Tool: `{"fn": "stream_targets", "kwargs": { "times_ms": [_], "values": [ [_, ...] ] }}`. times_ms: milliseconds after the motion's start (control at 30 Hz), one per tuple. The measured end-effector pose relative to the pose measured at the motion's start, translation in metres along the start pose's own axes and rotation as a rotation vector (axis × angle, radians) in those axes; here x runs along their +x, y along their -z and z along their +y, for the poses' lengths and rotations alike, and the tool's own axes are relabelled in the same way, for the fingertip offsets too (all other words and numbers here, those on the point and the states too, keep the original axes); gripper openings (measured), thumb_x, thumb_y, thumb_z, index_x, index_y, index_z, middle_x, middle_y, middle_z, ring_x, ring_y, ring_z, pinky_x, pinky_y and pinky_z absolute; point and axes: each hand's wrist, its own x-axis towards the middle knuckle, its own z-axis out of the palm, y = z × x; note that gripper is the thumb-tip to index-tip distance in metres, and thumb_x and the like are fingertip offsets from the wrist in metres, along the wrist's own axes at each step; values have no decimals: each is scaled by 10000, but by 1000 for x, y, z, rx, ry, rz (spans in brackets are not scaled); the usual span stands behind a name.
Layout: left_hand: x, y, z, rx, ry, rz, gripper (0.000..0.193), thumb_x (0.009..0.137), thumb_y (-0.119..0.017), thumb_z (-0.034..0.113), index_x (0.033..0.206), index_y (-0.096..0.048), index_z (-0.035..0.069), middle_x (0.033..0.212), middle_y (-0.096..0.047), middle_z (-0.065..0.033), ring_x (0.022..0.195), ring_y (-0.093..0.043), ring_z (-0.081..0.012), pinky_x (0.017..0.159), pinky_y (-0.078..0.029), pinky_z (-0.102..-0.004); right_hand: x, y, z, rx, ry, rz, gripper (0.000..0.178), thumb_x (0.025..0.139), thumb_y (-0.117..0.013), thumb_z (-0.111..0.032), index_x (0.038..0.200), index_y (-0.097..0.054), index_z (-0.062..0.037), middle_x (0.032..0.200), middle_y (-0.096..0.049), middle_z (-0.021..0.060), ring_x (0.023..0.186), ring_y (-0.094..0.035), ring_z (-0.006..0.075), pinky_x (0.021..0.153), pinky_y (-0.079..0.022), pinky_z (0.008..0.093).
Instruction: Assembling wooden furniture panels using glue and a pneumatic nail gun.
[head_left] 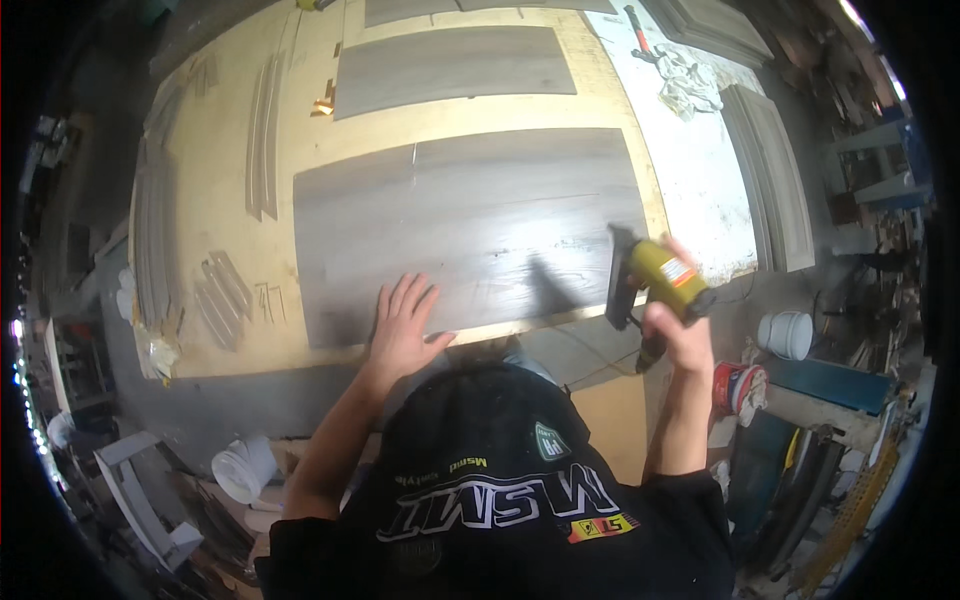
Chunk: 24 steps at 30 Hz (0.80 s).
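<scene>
Left hand: released, palm down, fingers spread on the near edge of the large grey panel, left of its middle.
Right hand: grasping the yellow-green nail gun, fingers wrapped round it.
Nail gun: at the panel's near right corner, black nose toward far left; shadow falls on the panel; cannot tell if the nose touches.
Large grey panel: flat on the pale wooden tabletop, near side, long edge toward the person; glossy patch at right.
Second grey panel: smaller, flat, just beyond the large 1.
Long strips: left of both panels, running near to far.
Short strips: near left, between the large panel and the strip bundle on the left edge.
Orange pieces: just left of the second panel.
Far right: hammer with orange handle beside crumpled white cloth, both on a white surface.
Right edge: stacked grey framed panels.
Floor, right: white bucket, red bucket.
</scene>
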Motion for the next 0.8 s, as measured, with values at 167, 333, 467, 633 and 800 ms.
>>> {"fn": "stream_targets", "kwargs": {
  "times_ms": [167, 333, 467, 633, 800],
  "values": [
    [-2, -26, -13, 22, -16, -74, 804, 880, -707, 477, 1531, -441, 87, 1637, -328, -130, 1545, -218, -330, 1242, -129, -629, -24, -59, 50, -194, -311, -99, 706, 803, -778, -50, 1466, -546, -124, 1313, -653, 91, 1110, -646, 183, 1017, -500, 330],
    [5, -37, -17, 59, -87, -7, 824, 862, -710, 481, 1537, -437, 93, 1637, -338, -107, 1545, -230, -317, 1247, -110, -640, -29, -117, 78, -332, -369, -210, 683, 798, -776, -77, 1445, -568, -145, 1185, -700, 91, 1051, -651, 154, 960, -512, 307],
    [4, -43, -20, 67, -88, 5, 845, 839, -717, 487, 1538, -438, 102, 1633, -356, -82, 1544, -238, -298, 1246, -111, -650, -19, -147, 74, -344, -437, -208, 652, 808, -763, -116, 1433, -577, -142, 1199, -712, 106, 1101, -662, 190, 990, -504, 324],
    [4, -44, -20, 83, -88, 12, 855, 824, -717, 489, 1541, -438, 116, 1632, -364, -57, 1544, -241, -289, 1246, -108, -656, -12, -153, 84, -407, -461, -237, 644, 819, -761, -143, 1433, -568, -136, 1242, -705, 132, 1159, -661, 219, 1014, -500, 338],
    [4, -43, -19, 71, -89, -3, 858, 815, -718, 483, 1548, -434, 140, 1635, -364, -38, 1547, -234, -279, 1253, -99, -649, -7, -158, 80, -461, -476, -249, 669, 819, -762, -153, 1451, -542, -135, 1276, -687, 137, 1179, -650, 218, 1018, -497, 338]
  ]
}}
